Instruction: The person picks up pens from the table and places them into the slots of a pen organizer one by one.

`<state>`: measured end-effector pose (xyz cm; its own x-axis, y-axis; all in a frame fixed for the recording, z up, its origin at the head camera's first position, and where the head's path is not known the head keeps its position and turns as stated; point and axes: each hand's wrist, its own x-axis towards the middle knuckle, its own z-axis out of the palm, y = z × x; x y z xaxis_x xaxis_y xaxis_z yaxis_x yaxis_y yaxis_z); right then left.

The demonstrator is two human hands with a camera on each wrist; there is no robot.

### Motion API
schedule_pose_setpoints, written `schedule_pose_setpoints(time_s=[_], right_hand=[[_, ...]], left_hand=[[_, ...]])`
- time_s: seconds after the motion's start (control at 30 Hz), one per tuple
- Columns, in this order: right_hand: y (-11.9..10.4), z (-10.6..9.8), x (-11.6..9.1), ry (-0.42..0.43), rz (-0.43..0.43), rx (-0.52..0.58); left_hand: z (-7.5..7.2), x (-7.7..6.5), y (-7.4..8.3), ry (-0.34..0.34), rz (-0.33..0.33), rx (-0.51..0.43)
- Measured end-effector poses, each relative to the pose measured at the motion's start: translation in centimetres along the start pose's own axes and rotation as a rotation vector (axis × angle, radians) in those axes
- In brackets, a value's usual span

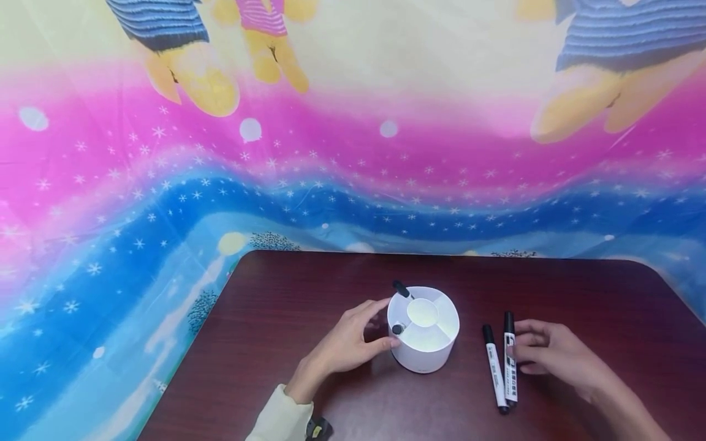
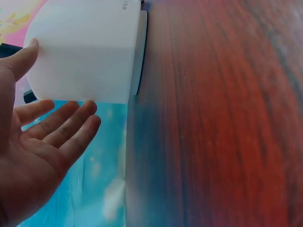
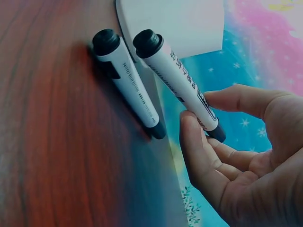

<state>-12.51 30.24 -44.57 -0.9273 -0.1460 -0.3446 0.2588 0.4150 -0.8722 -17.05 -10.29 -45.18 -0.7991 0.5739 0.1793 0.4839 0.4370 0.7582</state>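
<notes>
A round white desk organizer with several compartments stands upright on the table. Black-ended pens stick out of its left compartments. My left hand spreads around the organizer's left side, its thumb and forefinger touching the wall; the other fingers are extended. To the right, my right hand pinches a white whiteboard marker with black ends between thumb and fingers. Just left of it, a slimmer-looking white marker lies on the table. Whether the pinched marker is off the table, I cannot tell.
The dark red wooden table has rounded far corners. Behind it hangs a colorful printed cloth with snowflakes and cartoon figures. A black strap-like item shows by the left sleeve.
</notes>
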Motion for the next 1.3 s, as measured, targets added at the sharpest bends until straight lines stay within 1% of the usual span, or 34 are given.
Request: schedule_pose_setpoints(time_s=[0.1, 0.2, 0.5, 0.63, 0.87, 0.93, 1.3], right_hand=[[-0.5, 0.0, 0.1, -0.011, 0.003, 0.011], [-0.9, 0.0, 0.1, -0.019, -0.02, 0.019], [-2.1, 0.5, 0.3, -0.024, -0.151, 0.049], [-2.7, 0.9, 0.4, -0.013, -0.191, 0.063], [-3.6, 1.4, 0.7, 0.035, -0.245, 0.095], [-3.8, 1.4, 0.7, 0.036, -0.264, 0.099], [-5.4, 1.8, 0.5, 0.069, -0.29, 0.128]], left_hand=[[0.0, 0.0, 0.0, 0.0, 0.001, -0.01], [-0.1, 0.0, 0.0, 0.0, -0.001, -0.014], [-0.1, 0.0, -0.2, 0.002, -0.001, -0.014], [-0.1, 0.0, -0.2, 0.003, -0.003, -0.014], [0.0, 0.0, -0.2, 0.002, 0.002, -0.014], [0.0, 0.0, -0.2, 0.002, 0.004, -0.01], [0.1, -0.1, -0.2, -0.003, 0.008, -0.041]])
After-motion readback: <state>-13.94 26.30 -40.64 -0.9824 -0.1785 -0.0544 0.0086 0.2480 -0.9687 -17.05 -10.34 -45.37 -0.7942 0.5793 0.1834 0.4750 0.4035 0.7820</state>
